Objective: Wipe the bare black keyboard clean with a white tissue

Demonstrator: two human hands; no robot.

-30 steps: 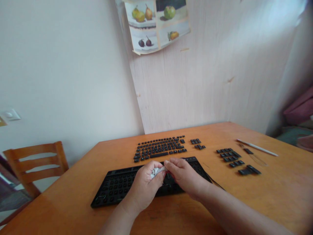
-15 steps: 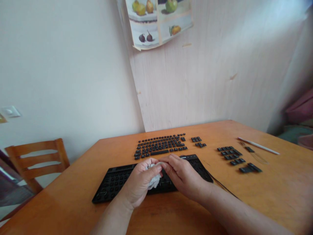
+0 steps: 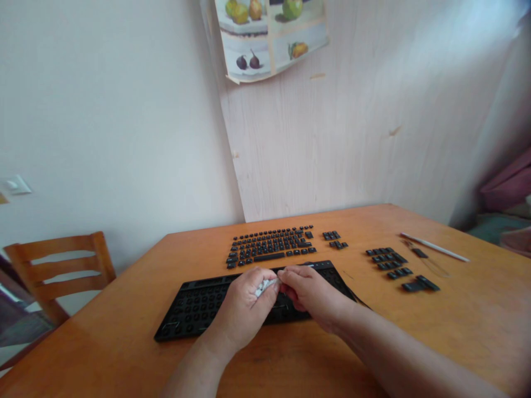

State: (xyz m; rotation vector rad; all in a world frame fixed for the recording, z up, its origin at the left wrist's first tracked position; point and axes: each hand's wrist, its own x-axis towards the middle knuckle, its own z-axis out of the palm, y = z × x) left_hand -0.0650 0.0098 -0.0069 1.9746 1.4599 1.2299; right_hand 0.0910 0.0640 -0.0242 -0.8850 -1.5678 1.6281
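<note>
My left hand (image 3: 249,304) is closed around a crumpled white tissue (image 3: 264,286), which shows between thumb and fingers. The fingertips of my right hand (image 3: 309,293) are pinched together at the tissue's right end, touching my left hand; whatever lies between them is too small to make out. Both hands are over a black keyboard base (image 3: 194,304) without keycaps, hiding its middle. Behind it, loose black keycaps (image 3: 269,243) lie in keyboard order on the table.
More keycaps (image 3: 385,258) lie at the right of the wooden table (image 3: 124,331), near a wire tool (image 3: 420,252) and a white stick (image 3: 435,247). A cable runs from the base's right side. A wooden chair (image 3: 66,271) stands at the left.
My left hand has turned and closed more over the tissue, so less of it shows. My right fingers have curled into a pinch. The view has shifted slightly.
</note>
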